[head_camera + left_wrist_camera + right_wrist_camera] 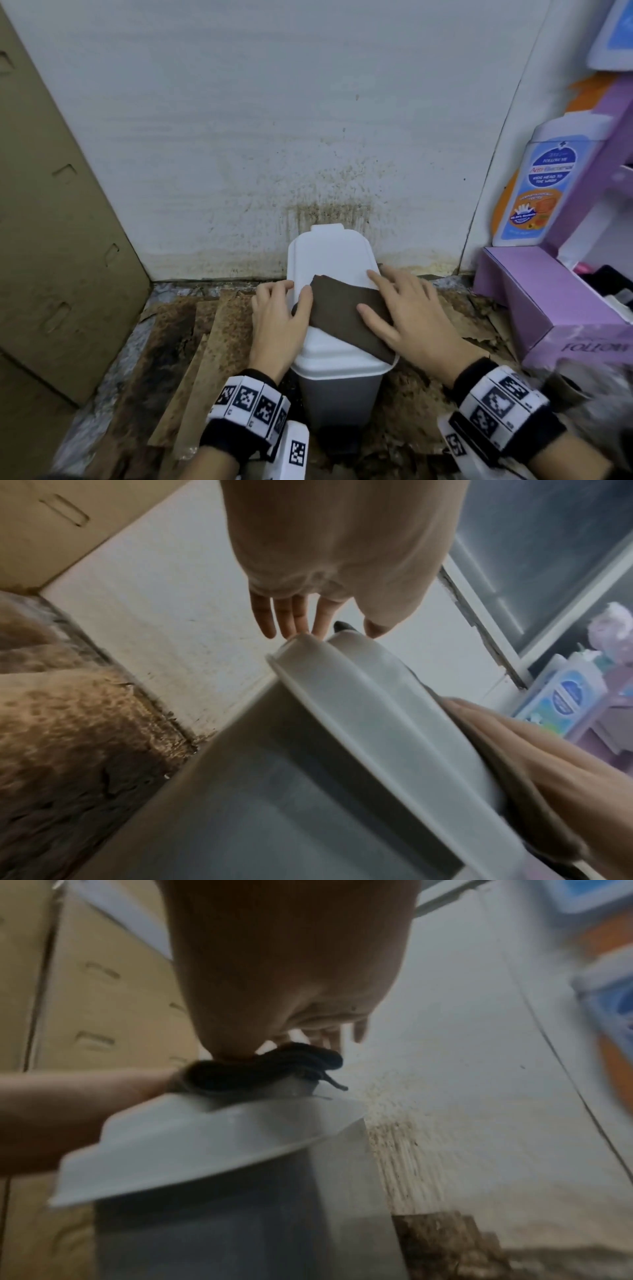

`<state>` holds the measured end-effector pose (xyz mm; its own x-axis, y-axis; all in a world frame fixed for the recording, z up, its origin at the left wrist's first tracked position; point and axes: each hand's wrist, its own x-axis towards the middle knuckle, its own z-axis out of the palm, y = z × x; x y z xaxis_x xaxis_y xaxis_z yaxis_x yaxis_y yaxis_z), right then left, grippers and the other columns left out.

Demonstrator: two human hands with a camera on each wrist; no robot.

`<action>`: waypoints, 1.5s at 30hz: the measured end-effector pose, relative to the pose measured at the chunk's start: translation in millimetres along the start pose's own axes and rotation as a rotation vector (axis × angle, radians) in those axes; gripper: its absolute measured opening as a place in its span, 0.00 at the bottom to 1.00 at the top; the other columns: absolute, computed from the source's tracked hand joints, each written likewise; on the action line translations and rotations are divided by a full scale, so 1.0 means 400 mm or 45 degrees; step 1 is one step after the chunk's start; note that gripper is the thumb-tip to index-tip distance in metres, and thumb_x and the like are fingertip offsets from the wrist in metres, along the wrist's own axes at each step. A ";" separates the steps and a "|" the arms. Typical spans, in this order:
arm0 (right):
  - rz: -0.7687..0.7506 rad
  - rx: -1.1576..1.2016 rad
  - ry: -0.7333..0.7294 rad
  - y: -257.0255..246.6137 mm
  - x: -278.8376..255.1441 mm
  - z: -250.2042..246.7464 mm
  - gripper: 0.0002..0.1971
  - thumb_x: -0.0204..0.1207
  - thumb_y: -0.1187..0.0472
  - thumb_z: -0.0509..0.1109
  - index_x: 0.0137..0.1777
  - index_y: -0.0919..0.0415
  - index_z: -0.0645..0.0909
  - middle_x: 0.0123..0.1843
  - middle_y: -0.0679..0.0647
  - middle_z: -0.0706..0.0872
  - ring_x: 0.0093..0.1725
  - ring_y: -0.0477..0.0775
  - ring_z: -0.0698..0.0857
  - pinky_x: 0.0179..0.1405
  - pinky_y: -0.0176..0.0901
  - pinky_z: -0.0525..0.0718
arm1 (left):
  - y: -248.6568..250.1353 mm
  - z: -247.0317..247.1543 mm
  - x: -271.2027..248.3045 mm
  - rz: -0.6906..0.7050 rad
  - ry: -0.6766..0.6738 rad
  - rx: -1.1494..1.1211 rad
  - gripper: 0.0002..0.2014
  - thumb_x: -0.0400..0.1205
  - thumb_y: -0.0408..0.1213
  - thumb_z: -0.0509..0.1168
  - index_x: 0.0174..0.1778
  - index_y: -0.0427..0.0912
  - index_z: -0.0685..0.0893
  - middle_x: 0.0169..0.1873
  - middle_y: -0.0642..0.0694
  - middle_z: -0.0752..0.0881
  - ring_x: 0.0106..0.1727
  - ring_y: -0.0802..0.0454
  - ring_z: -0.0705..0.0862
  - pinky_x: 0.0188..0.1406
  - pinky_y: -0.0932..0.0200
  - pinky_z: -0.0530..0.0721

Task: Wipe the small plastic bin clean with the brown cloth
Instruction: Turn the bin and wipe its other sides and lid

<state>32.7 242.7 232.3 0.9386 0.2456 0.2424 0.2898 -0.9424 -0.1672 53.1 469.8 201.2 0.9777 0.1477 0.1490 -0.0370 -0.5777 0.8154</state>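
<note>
A small plastic bin (339, 394) with a grey body and a white lid (329, 253) stands on the floor against the wall. The brown cloth (339, 308) lies slantwise across the lid. My right hand (411, 315) presses flat on the cloth with its fingers spread. My left hand (277, 315) rests on the lid's left edge, thumb on the cloth's left end. In the left wrist view, straight fingers (294, 618) touch the lid's rim (359, 696). In the right wrist view, the bunched cloth (267, 1066) sits under my right palm on the lid (205, 1137).
A tall cardboard box (51, 222) stands on the left. A purple box (555, 301) and a wash bottle (544, 185) crowd the right. The white wall (308, 137) behind the bin is stained brown. Soiled cardboard sheets (205, 342) cover the floor.
</note>
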 end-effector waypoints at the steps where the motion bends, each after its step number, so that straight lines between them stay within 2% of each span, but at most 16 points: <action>1: 0.175 0.096 -0.026 0.000 -0.014 0.003 0.37 0.85 0.29 0.50 0.87 0.49 0.62 0.82 0.52 0.70 0.83 0.55 0.65 0.81 0.57 0.62 | 0.007 0.006 -0.001 0.014 0.020 0.042 0.23 0.87 0.56 0.60 0.74 0.48 0.78 0.67 0.49 0.72 0.73 0.50 0.68 0.77 0.46 0.71; 3: 0.439 0.279 -0.068 -0.009 -0.042 0.007 0.39 0.82 0.27 0.54 0.85 0.51 0.66 0.76 0.53 0.75 0.77 0.58 0.71 0.76 0.57 0.71 | 0.022 0.016 -0.004 0.052 0.055 0.132 0.25 0.86 0.57 0.62 0.75 0.49 0.77 0.65 0.48 0.73 0.71 0.47 0.71 0.75 0.44 0.73; 6: 0.618 0.533 -0.019 -0.033 -0.069 0.017 0.34 0.80 0.26 0.58 0.72 0.53 0.77 0.62 0.53 0.82 0.66 0.58 0.81 0.60 0.52 0.79 | 0.047 0.021 -0.008 0.088 0.102 0.340 0.24 0.85 0.58 0.62 0.72 0.50 0.79 0.60 0.48 0.78 0.67 0.47 0.74 0.71 0.46 0.72; 9: 0.668 0.605 0.070 -0.046 -0.087 0.024 0.27 0.79 0.27 0.61 0.49 0.52 0.78 0.48 0.50 0.84 0.50 0.54 0.84 0.41 0.49 0.77 | 0.074 0.015 -0.018 0.124 0.115 0.503 0.19 0.85 0.59 0.62 0.64 0.51 0.81 0.55 0.50 0.81 0.64 0.47 0.76 0.66 0.47 0.71; 11: 0.656 0.599 0.158 -0.047 -0.090 0.020 0.26 0.79 0.28 0.64 0.42 0.52 0.76 0.42 0.50 0.82 0.43 0.50 0.81 0.32 0.44 0.70 | 0.084 0.013 -0.023 0.104 0.078 0.568 0.19 0.85 0.59 0.61 0.62 0.50 0.79 0.55 0.49 0.82 0.63 0.45 0.78 0.65 0.45 0.72; 15: 0.591 0.719 0.278 -0.039 -0.076 0.013 0.19 0.80 0.34 0.69 0.45 0.50 0.78 0.41 0.45 0.84 0.42 0.44 0.83 0.33 0.40 0.73 | 0.098 0.002 -0.028 0.017 0.003 0.582 0.19 0.86 0.59 0.61 0.52 0.45 0.78 0.52 0.44 0.84 0.61 0.40 0.79 0.62 0.43 0.76; 19: 0.662 0.943 0.220 -0.034 -0.069 0.012 0.20 0.79 0.37 0.73 0.41 0.54 0.81 0.33 0.43 0.84 0.36 0.39 0.84 0.29 0.30 0.74 | 0.104 -0.008 -0.040 -0.024 -0.038 0.620 0.20 0.86 0.59 0.59 0.37 0.48 0.71 0.44 0.45 0.80 0.56 0.40 0.79 0.58 0.43 0.76; 24: 0.668 0.878 0.179 -0.029 -0.065 0.017 0.27 0.80 0.34 0.69 0.31 0.55 0.74 0.26 0.44 0.79 0.29 0.42 0.80 0.28 0.39 0.72 | 0.116 0.002 -0.071 0.008 0.011 0.666 0.16 0.89 0.55 0.56 0.48 0.45 0.75 0.51 0.44 0.80 0.58 0.42 0.78 0.59 0.47 0.74; 26: 0.596 0.869 0.154 -0.022 -0.063 0.025 0.24 0.83 0.34 0.66 0.36 0.53 0.81 0.32 0.43 0.86 0.34 0.40 0.84 0.34 0.42 0.81 | 0.125 0.007 -0.082 0.050 0.059 0.720 0.16 0.90 0.54 0.53 0.54 0.44 0.74 0.52 0.43 0.82 0.57 0.41 0.80 0.58 0.46 0.77; 30: 0.471 0.888 0.152 -0.005 -0.062 0.027 0.21 0.86 0.37 0.62 0.51 0.51 0.87 0.44 0.42 0.92 0.45 0.38 0.88 0.46 0.47 0.89 | 0.137 0.006 -0.090 0.165 0.083 0.480 0.11 0.91 0.50 0.55 0.50 0.47 0.66 0.38 0.48 0.83 0.44 0.41 0.85 0.54 0.42 0.78; 34: 0.398 0.893 0.159 0.008 -0.072 -0.008 0.19 0.88 0.40 0.62 0.48 0.54 0.83 0.40 0.46 0.89 0.39 0.39 0.87 0.34 0.38 0.85 | 0.148 0.004 -0.091 0.135 0.068 0.233 0.14 0.89 0.50 0.61 0.60 0.43 0.71 0.43 0.45 0.89 0.51 0.40 0.88 0.57 0.35 0.83; 36: 0.370 0.864 0.183 0.015 -0.081 -0.039 0.18 0.88 0.42 0.62 0.45 0.54 0.80 0.37 0.46 0.87 0.37 0.37 0.85 0.30 0.33 0.79 | 0.159 0.008 -0.088 0.102 0.026 0.222 0.16 0.89 0.54 0.61 0.57 0.42 0.77 0.45 0.46 0.90 0.53 0.41 0.88 0.59 0.36 0.82; 39: 0.352 0.825 0.216 0.034 -0.095 -0.095 0.18 0.89 0.46 0.63 0.37 0.51 0.73 0.33 0.43 0.80 0.32 0.31 0.82 0.28 0.28 0.74 | 0.191 0.017 -0.092 0.106 0.006 0.168 0.18 0.89 0.55 0.59 0.44 0.43 0.78 0.36 0.47 0.85 0.43 0.42 0.85 0.46 0.42 0.82; 41: 0.338 0.799 0.171 0.053 -0.104 -0.130 0.18 0.89 0.46 0.62 0.38 0.50 0.72 0.34 0.44 0.81 0.33 0.34 0.83 0.29 0.29 0.75 | 0.225 0.025 -0.099 0.114 -0.006 0.095 0.18 0.90 0.54 0.57 0.44 0.43 0.76 0.35 0.46 0.83 0.39 0.47 0.83 0.35 0.48 0.77; 43: 0.328 0.748 0.140 0.081 -0.121 -0.170 0.17 0.89 0.43 0.61 0.40 0.49 0.74 0.35 0.46 0.84 0.33 0.42 0.85 0.30 0.32 0.76 | 0.263 0.035 -0.109 0.122 -0.049 0.024 0.16 0.91 0.52 0.56 0.47 0.43 0.75 0.38 0.46 0.83 0.39 0.52 0.83 0.33 0.52 0.77; 45: 0.338 0.694 0.124 0.117 -0.143 -0.223 0.18 0.88 0.42 0.61 0.38 0.49 0.73 0.31 0.45 0.81 0.30 0.38 0.83 0.29 0.33 0.75 | 0.304 0.052 -0.123 0.154 -0.108 -0.046 0.15 0.91 0.52 0.56 0.49 0.43 0.75 0.40 0.45 0.84 0.39 0.51 0.84 0.35 0.51 0.79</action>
<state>-24.3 164.3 296.0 0.9778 -0.0278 0.2076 0.1267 -0.7106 -0.6921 4.8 375.6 281.4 0.9796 0.0093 0.2009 -0.1617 -0.5576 0.8142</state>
